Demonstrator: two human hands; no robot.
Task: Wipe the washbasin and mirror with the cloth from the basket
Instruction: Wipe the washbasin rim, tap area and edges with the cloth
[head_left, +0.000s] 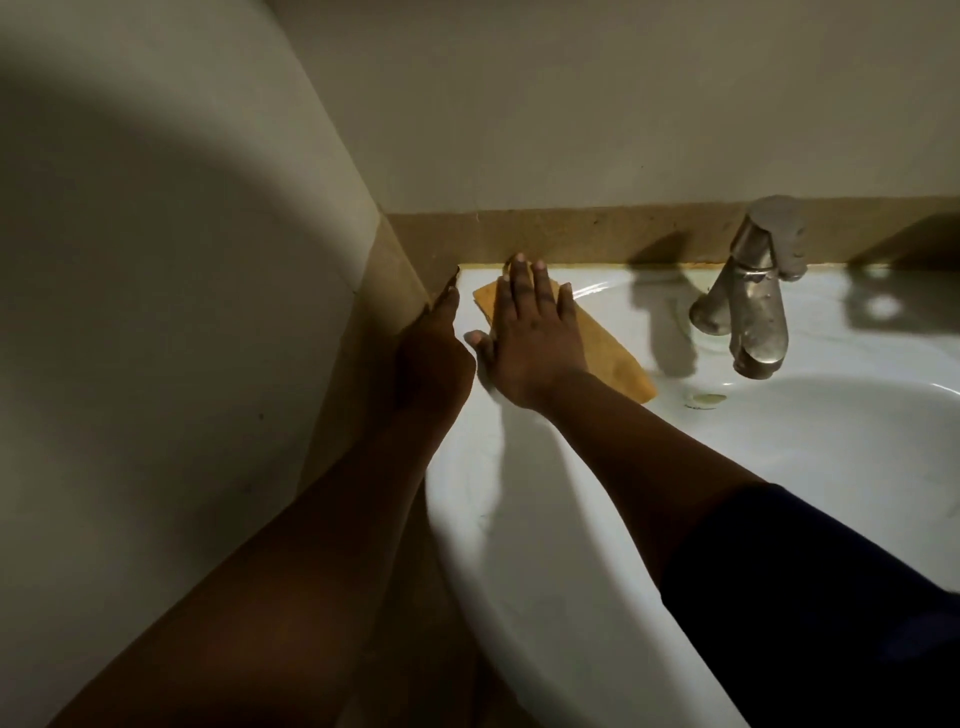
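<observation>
The cloth (597, 343), a yellow-orange folded strip, lies flat on the white rim of the washbasin (519, 467), at the back left corner, running slantwise from near the back edge down toward the bowl. The right hand (524, 338) lies palm down on top of it with straight, spread fingers, the fingertips reaching the back edge of the basin where it meets the brown stone strip (597, 234) along the wall (519, 104). The thumb sticks out to the left and touches the bare white rim just beside the cloth. The lower right end of the cloth shows from under the wrist, near the edge of the bowl. A dark sleeve (805, 597) covers the right arm from the elbow back.

The left hand (431, 353) is just to the left of the right one, in deep shadow, at the corner where the basin meets the side wall (156, 260). Its fingers point toward the corner and look straight, holding nothing, though the shadow hides much of their shape; I cannot tell if it touches the basin or the stone edge.

A metal tap (753, 291) stands on the back rim well to the right of the cloth, its spout hanging over the bowl. It is dull and spotted. A small yellowish mark (706, 399) sits on the inner wall of the bowl below the tap
</observation>
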